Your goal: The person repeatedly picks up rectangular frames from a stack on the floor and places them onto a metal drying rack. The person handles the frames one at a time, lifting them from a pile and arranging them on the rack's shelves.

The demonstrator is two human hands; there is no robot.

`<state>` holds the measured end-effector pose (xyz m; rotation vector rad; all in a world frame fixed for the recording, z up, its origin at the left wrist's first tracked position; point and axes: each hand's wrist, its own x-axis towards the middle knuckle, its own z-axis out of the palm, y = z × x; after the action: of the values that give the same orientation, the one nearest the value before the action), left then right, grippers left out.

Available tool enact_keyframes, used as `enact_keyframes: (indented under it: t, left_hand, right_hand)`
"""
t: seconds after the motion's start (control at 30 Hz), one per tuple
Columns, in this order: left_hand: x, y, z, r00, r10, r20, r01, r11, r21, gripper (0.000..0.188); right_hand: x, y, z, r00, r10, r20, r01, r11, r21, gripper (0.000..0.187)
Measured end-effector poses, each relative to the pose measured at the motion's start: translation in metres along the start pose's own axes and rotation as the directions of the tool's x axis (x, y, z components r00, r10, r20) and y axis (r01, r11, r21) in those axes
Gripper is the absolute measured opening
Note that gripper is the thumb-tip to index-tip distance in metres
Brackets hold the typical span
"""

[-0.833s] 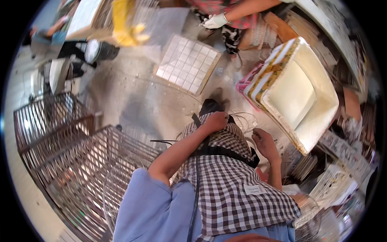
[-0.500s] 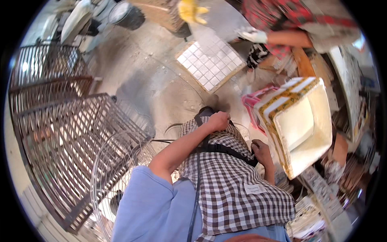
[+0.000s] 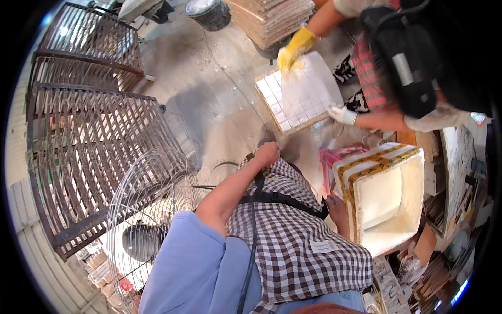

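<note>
My left hand [image 3: 267,153] is closed and rests on the checked apron [image 3: 293,225] over my leg; whatever its fingers may hold is hidden. Lower down on the right, my right hand [image 3: 334,206] is curled beside the end of the black strap [image 3: 277,197] and close to the taped white foam box [image 3: 361,206]. I cannot make out whether anything sits in those fingers. Ahead, another person's yellow-gloved hand [image 3: 295,51] grips a translucent sheet [image 3: 314,83] over a board of white square tiles [image 3: 271,90]. Their white-gloved hand [image 3: 342,115] touches the board's right corner.
Brown slatted racks [image 3: 99,162] stand on the left, with a wire fan cage [image 3: 151,209] close by my left arm. A pink stool [image 3: 330,159] is beside the foam box. Stacked boards [image 3: 272,21] and a dark bucket [image 3: 209,14] stand at the back.
My view has shifted, so the scene sits differently. The other person has leaned in, and their yellow glove is now on the sheet over the tiles. My hands stay closed near my lap.
</note>
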<state>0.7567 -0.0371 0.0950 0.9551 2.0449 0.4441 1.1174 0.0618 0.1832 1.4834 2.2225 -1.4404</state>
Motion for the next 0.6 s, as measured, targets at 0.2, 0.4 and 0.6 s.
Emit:
enact_keyframes:
  t: [0.2, 0.4, 0.6]
  left_hand:
    - [-0.007, 0.011, -0.026, 0.988, -0.042, 0.147, 0.001, 0.964, 0.265, 0.025]
    - [0.003, 0.01, -0.056, 0.898, -0.018, 0.439, -0.198, 0.875, 0.441, 0.027]
    - [0.052, -0.027, -0.072, 0.77, 0.043, 0.637, -0.391, 0.82, 0.418, 0.029]
  right_hand:
    - [0.012, 0.016, 0.022, 0.998, 0.066, -0.005, -0.066, 0.998, 0.001, 0.029]
    - [0.029, -0.056, 0.05, 0.993, 0.093, 0.071, -0.115, 0.88, 0.461, 0.027]
    - [0.068, -0.083, 0.109, 0.969, 0.096, 0.226, -0.144, 0.968, 0.207, 0.029]
